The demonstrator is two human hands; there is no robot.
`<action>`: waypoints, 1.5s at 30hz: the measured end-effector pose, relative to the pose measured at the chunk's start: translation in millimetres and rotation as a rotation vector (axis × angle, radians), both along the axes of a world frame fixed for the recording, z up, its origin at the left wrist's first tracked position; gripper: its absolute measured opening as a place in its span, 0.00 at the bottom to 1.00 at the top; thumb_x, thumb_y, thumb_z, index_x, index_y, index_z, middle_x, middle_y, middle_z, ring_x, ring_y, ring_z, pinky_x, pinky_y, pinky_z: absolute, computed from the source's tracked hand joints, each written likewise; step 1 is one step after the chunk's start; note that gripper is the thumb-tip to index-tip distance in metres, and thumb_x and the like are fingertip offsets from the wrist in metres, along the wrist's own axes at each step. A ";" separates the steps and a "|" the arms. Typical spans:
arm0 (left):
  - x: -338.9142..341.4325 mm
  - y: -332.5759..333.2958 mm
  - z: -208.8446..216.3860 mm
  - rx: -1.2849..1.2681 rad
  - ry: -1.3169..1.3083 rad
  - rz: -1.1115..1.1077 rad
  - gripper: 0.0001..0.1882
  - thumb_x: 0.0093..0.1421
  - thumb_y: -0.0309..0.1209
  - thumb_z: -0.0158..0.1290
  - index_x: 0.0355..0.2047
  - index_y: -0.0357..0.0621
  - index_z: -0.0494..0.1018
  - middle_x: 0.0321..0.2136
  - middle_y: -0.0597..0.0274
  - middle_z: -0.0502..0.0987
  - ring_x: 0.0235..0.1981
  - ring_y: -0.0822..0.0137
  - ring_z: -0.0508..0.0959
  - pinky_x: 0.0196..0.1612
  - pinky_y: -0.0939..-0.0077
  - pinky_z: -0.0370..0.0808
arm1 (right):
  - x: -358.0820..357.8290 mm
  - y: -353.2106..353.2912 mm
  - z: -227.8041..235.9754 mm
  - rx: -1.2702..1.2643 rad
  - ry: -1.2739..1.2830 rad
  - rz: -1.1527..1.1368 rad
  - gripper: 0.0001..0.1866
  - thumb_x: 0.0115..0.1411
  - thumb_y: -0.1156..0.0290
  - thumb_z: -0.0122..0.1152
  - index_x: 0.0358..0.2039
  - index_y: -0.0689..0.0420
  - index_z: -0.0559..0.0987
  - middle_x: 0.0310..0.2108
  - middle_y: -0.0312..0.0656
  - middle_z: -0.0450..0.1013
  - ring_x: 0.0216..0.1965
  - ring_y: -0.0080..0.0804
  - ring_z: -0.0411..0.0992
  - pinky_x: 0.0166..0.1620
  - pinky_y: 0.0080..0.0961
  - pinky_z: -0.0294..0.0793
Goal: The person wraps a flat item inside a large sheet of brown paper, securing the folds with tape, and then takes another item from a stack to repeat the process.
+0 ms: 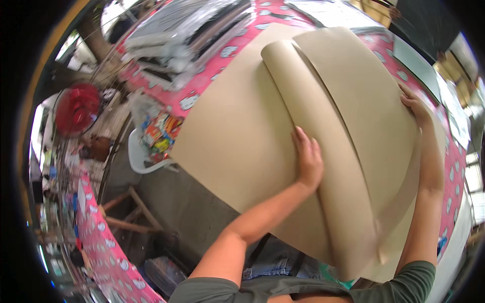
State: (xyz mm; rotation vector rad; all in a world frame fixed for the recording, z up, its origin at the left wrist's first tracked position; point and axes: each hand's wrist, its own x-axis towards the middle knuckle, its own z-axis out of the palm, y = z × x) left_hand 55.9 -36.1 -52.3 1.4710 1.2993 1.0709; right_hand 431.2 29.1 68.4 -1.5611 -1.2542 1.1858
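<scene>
A large sheet of brown kraft paper [227,116] covers the table and bends over itself in a long raised curl [318,131] that runs from the far middle toward me. On the left flank of this curl lies my left hand [308,159], open, its fingers stretched out and touching the paper. My right hand [417,107] reaches to the paper's far right part, near its edge. Its fingers are extended over the surface with nothing visible in them. The curl hides part of the sheet beneath it.
Plastic-wrapped flat panels [177,38] are stacked at the far left on the pink patterned tablecloth [189,101]. A white chair [139,151] holds colourful packets beside the table. A red fan [78,108] and a wooden stool [134,214] stand left. Flat pale panels [414,65] lie at the right.
</scene>
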 end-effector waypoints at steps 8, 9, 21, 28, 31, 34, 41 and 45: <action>25.1 -26.8 23.6 0.413 1.036 -0.259 0.36 0.61 0.51 0.37 0.63 0.47 0.44 0.63 0.40 0.32 0.63 0.38 0.29 0.55 0.27 0.32 | 45.7 23.0 -116.8 0.277 -1.020 -0.083 0.27 0.64 0.61 0.39 0.61 0.56 0.54 0.61 0.51 0.52 0.62 0.48 0.51 0.62 0.37 0.49; 18.0 -17.6 36.9 0.258 1.020 -0.378 0.34 0.61 0.50 0.36 0.63 0.48 0.47 0.63 0.40 0.34 0.63 0.38 0.30 0.55 0.28 0.32 | 6.7 15.8 -124.3 0.079 -1.234 -0.040 0.29 0.64 0.57 0.38 0.63 0.55 0.49 0.64 0.50 0.45 0.64 0.49 0.44 0.63 0.46 0.42; 41.1 43.8 24.5 0.404 0.651 -0.710 0.32 0.54 0.51 0.41 0.58 0.57 0.59 0.62 0.46 0.45 0.64 0.45 0.41 0.57 0.30 0.28 | -120.9 -21.6 -55.8 0.061 -1.220 0.614 0.23 0.50 0.61 0.59 0.40 0.68 0.69 0.37 0.59 0.68 0.38 0.54 0.66 0.43 0.41 0.65; 55.2 38.5 12.6 0.524 0.983 -0.632 0.32 0.57 0.57 0.31 0.59 0.58 0.58 0.63 0.54 0.46 0.64 0.42 0.35 0.53 0.23 0.26 | -119.2 -14.5 -21.6 -0.148 -0.549 0.712 0.12 0.45 0.69 0.55 0.23 0.68 0.74 0.13 0.40 0.66 0.16 0.26 0.63 0.20 0.28 0.64; 67.4 43.3 23.4 0.538 1.156 -0.663 0.31 0.57 0.52 0.33 0.56 0.51 0.61 0.61 0.51 0.51 0.64 0.43 0.36 0.53 0.23 0.28 | -107.0 -15.1 -78.9 -0.160 -0.270 0.600 0.16 0.55 0.63 0.51 0.24 0.65 0.75 0.17 0.39 0.69 0.20 0.29 0.67 0.22 0.26 0.67; 74.5 42.8 38.2 0.420 0.907 -0.640 0.28 0.54 0.46 0.37 0.50 0.42 0.68 0.55 0.54 0.63 0.63 0.44 0.44 0.54 0.25 0.29 | -103.9 -22.5 -78.0 -0.013 -0.379 0.640 0.14 0.56 0.63 0.52 0.31 0.61 0.77 0.26 0.46 0.73 0.28 0.34 0.71 0.31 0.29 0.70; 71.7 42.0 56.1 0.375 0.808 -0.787 0.34 0.54 0.45 0.38 0.57 0.37 0.58 0.60 0.43 0.50 0.64 0.41 0.34 0.56 0.28 0.31 | -102.9 -51.5 -103.4 0.065 0.126 0.233 0.09 0.54 0.68 0.55 0.32 0.60 0.76 0.29 0.44 0.72 0.29 0.33 0.69 0.32 0.30 0.68; 91.9 48.3 37.4 0.433 0.137 -0.371 0.30 0.51 0.39 0.46 0.52 0.34 0.64 0.55 0.41 0.60 0.62 0.48 0.50 0.62 0.43 0.36 | -62.3 -49.7 -144.9 -0.025 0.378 -0.014 0.04 0.54 0.71 0.54 0.27 0.58 0.75 0.27 0.32 0.68 0.26 0.21 0.65 0.27 0.22 0.64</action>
